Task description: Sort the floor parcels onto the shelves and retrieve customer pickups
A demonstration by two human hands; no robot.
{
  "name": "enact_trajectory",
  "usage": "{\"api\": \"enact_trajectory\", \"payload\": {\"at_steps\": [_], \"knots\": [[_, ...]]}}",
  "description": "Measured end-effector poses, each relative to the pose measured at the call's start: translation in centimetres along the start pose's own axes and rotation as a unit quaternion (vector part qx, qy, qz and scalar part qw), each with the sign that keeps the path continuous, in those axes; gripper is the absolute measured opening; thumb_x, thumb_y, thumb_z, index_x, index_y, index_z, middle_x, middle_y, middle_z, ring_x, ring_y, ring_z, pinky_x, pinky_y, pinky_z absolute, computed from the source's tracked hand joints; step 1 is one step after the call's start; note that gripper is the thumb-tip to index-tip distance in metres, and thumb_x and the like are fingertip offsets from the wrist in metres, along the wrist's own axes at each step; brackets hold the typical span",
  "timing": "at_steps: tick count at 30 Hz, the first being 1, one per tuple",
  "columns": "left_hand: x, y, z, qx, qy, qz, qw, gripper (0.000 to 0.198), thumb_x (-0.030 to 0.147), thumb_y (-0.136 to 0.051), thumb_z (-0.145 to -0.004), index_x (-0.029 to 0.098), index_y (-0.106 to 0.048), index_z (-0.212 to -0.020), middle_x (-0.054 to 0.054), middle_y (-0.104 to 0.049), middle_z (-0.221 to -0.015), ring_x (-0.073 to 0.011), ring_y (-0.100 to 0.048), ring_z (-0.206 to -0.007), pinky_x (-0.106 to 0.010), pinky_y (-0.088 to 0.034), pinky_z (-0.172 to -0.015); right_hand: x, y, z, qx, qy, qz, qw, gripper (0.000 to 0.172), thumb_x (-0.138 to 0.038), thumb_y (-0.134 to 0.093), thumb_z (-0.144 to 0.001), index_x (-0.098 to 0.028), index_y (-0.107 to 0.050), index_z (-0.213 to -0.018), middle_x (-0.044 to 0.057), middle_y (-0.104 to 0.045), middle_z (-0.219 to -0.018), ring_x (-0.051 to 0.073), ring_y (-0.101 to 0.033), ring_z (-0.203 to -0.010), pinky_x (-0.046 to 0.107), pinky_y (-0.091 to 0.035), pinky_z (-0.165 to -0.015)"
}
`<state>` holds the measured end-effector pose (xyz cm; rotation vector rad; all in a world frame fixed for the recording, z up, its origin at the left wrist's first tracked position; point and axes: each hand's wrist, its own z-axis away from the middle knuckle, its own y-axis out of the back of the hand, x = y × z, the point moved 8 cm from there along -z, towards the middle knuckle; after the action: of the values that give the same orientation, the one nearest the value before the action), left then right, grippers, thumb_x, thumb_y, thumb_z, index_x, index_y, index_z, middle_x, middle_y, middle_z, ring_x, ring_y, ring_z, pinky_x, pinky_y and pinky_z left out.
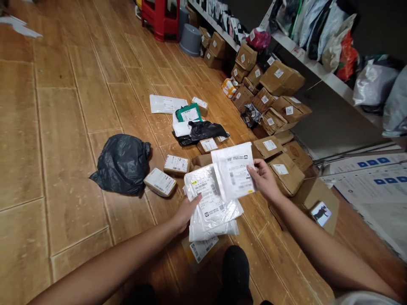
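My left hand (188, 212) grips a stack of white plastic mailer bags (211, 203), its thumb pressed on the top one. Printed shipping labels show through the shiny plastic. In my right hand (264, 180) is a single white mailer bag (233, 171), pinched at its right edge with the thumb on its label. That bag's lower left part overlaps the stack. Below the stack, a labelled parcel (203, 249) lies on the floor by my dark shoe (235, 271). Two small labelled boxes (160, 182) sit left of my hands.
A black plastic bag (122, 164) lies on the wooden floor at left. Ahead are a green mailer (190, 113) and a black mailer (206, 130). Cardboard boxes (281, 78) are piled along the right, under a shelf (313, 65) of bagged parcels. A red stool (160, 19) stands farther back.
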<state>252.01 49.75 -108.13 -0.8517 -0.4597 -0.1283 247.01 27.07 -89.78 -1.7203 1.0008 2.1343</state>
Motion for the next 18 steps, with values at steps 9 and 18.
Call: {"api": "enact_trajectory", "payload": {"at_steps": [9, 18], "knots": [[-0.4, 0.1, -0.3, -0.041, -0.031, -0.043, 0.998, 0.039, 0.031, -0.074, -0.074, 0.011, -0.067, -0.106, -0.014, -0.073, -0.107, -0.0326, -0.059, -0.116, -0.04, -0.046, -0.101, -6.5, -19.2, 2.0, -0.487, 0.262, 0.511, 0.658, 0.018, -0.007, -0.069, -0.066, -0.021, -0.067, -0.055, 0.001, -0.066, -0.057, 0.022, -0.062, -0.071, 0.036, -0.042, -0.073], [-0.5, 1.9, -0.5, -0.018, -0.027, -0.059, 0.998, 0.041, 0.036, -0.075, -0.072, 0.012, -0.066, -0.104, -0.015, -0.073, -0.107, -0.0322, -0.065, -0.105, -0.042, -0.049, -0.093, -2.8, -23.9, 4.6, -0.537, 0.405, 0.507, 0.539, 0.033, -0.005, -0.066, -0.066, -0.025, -0.055, -0.042, 0.001, -0.066, -0.07, 0.025, -0.053, -0.101, 0.047, -0.024, -0.111]]}}
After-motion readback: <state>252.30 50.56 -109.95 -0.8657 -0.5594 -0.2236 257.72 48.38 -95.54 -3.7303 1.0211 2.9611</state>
